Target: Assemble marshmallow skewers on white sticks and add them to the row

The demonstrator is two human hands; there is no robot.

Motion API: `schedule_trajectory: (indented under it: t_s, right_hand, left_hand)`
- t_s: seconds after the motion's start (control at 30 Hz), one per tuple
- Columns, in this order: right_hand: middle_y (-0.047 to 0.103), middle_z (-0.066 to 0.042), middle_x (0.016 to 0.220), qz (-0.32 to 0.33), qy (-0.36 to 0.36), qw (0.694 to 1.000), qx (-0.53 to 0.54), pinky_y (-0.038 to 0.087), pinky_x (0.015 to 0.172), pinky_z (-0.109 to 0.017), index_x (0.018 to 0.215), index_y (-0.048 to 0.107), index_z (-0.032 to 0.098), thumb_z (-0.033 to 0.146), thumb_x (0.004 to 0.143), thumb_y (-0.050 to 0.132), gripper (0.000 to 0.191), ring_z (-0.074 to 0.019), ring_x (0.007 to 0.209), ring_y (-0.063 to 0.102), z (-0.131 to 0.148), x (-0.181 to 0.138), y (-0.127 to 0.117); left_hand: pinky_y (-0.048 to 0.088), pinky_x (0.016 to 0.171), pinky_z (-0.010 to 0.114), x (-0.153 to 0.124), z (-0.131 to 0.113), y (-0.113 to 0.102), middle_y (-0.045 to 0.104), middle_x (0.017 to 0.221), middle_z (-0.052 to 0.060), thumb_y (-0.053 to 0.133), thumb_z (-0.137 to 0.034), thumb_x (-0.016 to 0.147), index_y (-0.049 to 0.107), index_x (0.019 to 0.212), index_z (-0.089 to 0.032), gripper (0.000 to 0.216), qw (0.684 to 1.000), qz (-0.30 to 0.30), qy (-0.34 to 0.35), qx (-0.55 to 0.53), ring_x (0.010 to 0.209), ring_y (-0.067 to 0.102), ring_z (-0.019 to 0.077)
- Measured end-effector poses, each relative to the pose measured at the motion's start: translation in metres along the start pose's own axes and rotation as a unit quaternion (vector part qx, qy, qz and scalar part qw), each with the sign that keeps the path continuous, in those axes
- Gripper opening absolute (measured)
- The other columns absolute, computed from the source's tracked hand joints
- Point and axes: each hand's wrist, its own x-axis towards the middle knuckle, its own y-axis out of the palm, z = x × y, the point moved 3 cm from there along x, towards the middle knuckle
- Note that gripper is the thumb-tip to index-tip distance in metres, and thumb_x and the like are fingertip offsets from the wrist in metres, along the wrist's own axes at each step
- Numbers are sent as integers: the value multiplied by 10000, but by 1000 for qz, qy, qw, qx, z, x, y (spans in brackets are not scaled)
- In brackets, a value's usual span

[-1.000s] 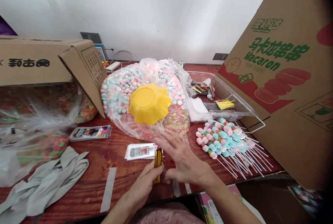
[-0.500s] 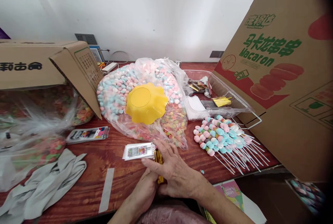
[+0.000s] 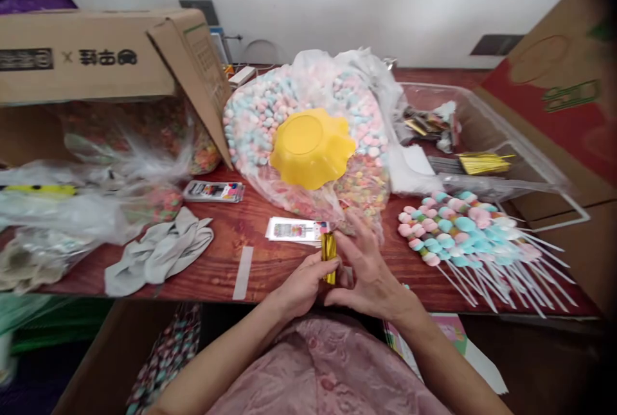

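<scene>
My left hand [image 3: 299, 286] is closed around a small bundle of gold twist ties [image 3: 329, 254], held upright over the front edge of the wooden table [image 3: 222, 270]. My right hand [image 3: 369, 270] is beside it, thumb and fingers reaching onto the bundle, the other fingers spread. Just behind lies a small printed card pack [image 3: 292, 230]. A yellow bowl [image 3: 311, 148] sits upside down on a big clear bag of pastel marshmallows [image 3: 263, 116]. To the right lies a pile of marshmallow skewers [image 3: 463, 235] on white sticks.
A clear plastic tray [image 3: 511, 145] holding more gold ties and wrappers stands at the back right, next to a large Macaron carton [image 3: 569, 113]. At the left are an open cardboard box [image 3: 110, 55], bags of coloured sweets [image 3: 144, 139], a grey cloth [image 3: 159, 251] and another card pack [image 3: 213, 191].
The view has tilted down and shifted, showing my lap. My right hand came from hovering over the table onto the gold ties, and both hands have drawn back to the table's front edge.
</scene>
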Motion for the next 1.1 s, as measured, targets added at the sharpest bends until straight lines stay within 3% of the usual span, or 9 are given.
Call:
schedule_trajectory:
  t_s: [0.1,0.27,0.4,0.57,0.7,0.77,0.9,1.0,1.1]
  right_hand:
    - [55,-215,1606,20,-11,1000,-2,237,1109,-648,1556,23,264,498,693,793,1180,-419,1472,142,-3,-1,2]
    - [214,-228,1551,47,-49,998,-17,314,1049,-600,1533,130,261,305,729,744,1013,-397,1414,289,2,4,15]
    - [435,-167,1388,34,-52,998,17,379,1021,-530,1512,232,255,204,748,670,883,-329,1291,435,1,7,23]
    - [452,-139,1330,30,-43,995,80,415,1037,-496,1515,278,257,193,753,689,868,-291,1249,460,-4,0,27]
    - [277,-166,1529,122,4,985,125,366,1107,-539,1541,235,264,455,745,773,980,-341,1417,311,-8,-1,11]
    - [244,-151,1577,184,22,971,148,356,1133,-510,1550,219,266,468,851,672,856,-307,1455,278,-11,2,-2]
    - [451,-97,1472,267,24,953,139,448,1081,-421,1503,348,300,219,1005,405,508,-212,1335,472,-14,11,-18]
    - [554,-93,1341,299,20,945,131,516,988,-377,1403,497,278,150,994,383,444,-187,1169,590,-15,16,-16]
    - [626,-86,1200,297,-4,945,140,541,894,-337,1282,598,244,175,995,411,349,-174,1046,633,-16,17,-10]
  left_hand:
    - [418,688,262,-1,-2,-1,617,696,28,695,-404,788,627,776,-132,281,999,36,-20,-17,672,552,143]
    - [414,795,263,-2,1,0,657,871,37,758,-352,724,676,941,-142,313,999,0,-17,-35,839,575,163]
    - [397,736,249,-3,5,0,615,764,21,739,-304,695,664,792,-118,222,1000,-10,-22,-14,747,525,135]
    - [394,655,231,-4,4,0,590,719,15,708,-278,672,636,749,-118,192,999,-21,-20,18,705,517,125]
    - [428,574,229,-5,0,-3,593,703,11,671,-376,730,592,817,-143,260,996,-10,-54,68,630,553,124]
    - [415,483,228,-6,-2,-4,546,618,-14,610,-426,773,555,793,-160,272,989,19,-82,124,502,522,112]
    - [336,382,213,-8,-7,-7,467,512,-33,509,-371,805,490,641,-182,251,961,56,-101,249,370,421,84]
    - [280,364,205,-9,-9,-7,384,439,-53,479,-334,781,426,542,-201,278,950,67,-115,284,340,365,67]
    - [188,347,211,-11,-9,-4,310,415,-74,492,-344,742,360,509,-217,297,957,86,-138,241,321,280,50]
